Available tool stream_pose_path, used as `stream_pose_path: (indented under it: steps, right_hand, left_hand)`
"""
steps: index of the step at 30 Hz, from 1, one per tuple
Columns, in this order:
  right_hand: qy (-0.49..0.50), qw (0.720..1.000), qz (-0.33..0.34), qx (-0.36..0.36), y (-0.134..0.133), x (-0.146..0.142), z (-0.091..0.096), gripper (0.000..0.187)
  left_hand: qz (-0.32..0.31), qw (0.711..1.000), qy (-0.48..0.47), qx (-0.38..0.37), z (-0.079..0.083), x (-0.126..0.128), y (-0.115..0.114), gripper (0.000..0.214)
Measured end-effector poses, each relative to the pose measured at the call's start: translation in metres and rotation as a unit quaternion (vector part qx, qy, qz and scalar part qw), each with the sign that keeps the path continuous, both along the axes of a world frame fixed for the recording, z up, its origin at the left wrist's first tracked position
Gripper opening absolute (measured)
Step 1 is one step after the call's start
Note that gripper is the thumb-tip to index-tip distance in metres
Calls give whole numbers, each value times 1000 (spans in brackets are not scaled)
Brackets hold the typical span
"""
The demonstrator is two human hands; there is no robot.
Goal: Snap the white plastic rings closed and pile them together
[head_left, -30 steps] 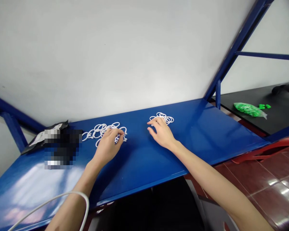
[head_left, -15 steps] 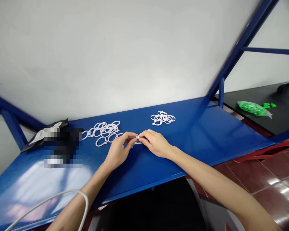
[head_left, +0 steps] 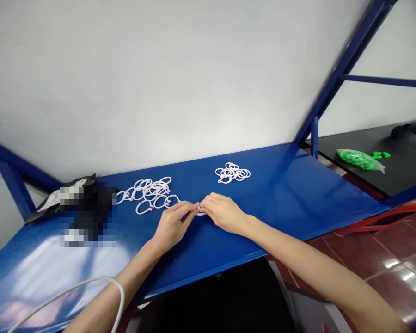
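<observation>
My left hand (head_left: 173, 223) and my right hand (head_left: 223, 212) meet fingertip to fingertip over the blue table (head_left: 298, 194). Together they pinch one small white plastic ring (head_left: 199, 212), which is mostly hidden by the fingers. A loose pile of white rings (head_left: 148, 195) lies just behind my left hand. A smaller, tighter cluster of white rings (head_left: 232, 172) lies beyond my right hand.
A black packet with a blurred patch (head_left: 79, 208) sits at the table's left. A white cable (head_left: 72, 291) loops over my left forearm. A bag of green pieces (head_left: 358, 158) rests on a black surface at the right. Blue frame bars (head_left: 336, 74) rise behind.
A second ago each hand was at its own pile. They came together at the middle of the table holding one ring, and have since sunk slightly toward the surface.
</observation>
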State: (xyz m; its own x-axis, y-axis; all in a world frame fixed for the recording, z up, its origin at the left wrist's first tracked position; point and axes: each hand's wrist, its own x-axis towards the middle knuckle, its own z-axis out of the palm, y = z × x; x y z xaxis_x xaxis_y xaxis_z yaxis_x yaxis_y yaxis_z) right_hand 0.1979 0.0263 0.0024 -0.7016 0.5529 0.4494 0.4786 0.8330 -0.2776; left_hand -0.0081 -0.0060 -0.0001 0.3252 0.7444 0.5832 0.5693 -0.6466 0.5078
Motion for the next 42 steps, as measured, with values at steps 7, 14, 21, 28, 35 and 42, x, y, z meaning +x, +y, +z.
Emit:
stream_pose_path:
  steps: [7,14,21,28,35,42]
  right_hand:
    - [23,998,-46,-26,-1,-7,-1,26]
    - [62,989,-75,-111,7,-4,2,19]
    - [99,981,-110,-127,16,5,4,21]
    - [105,978,-114,-142,16,7,7,22]
    - [107,977,-116,-143,17,7,6,23]
    - [96,978,-115,-142,19,8,3,23]
  left_hand:
    - [21,1000,6,2,2,-1,4,14]
    - [49,994,97,10,0,-7,15,21]
    - [171,964,204,19,3,-44,31,30]
    - [160,954,251,-42,7,-55,32,22]
    - [140,959,245,-42,1,-52,33,10]
    - [132,966,222,-28,8,-43,28,16]
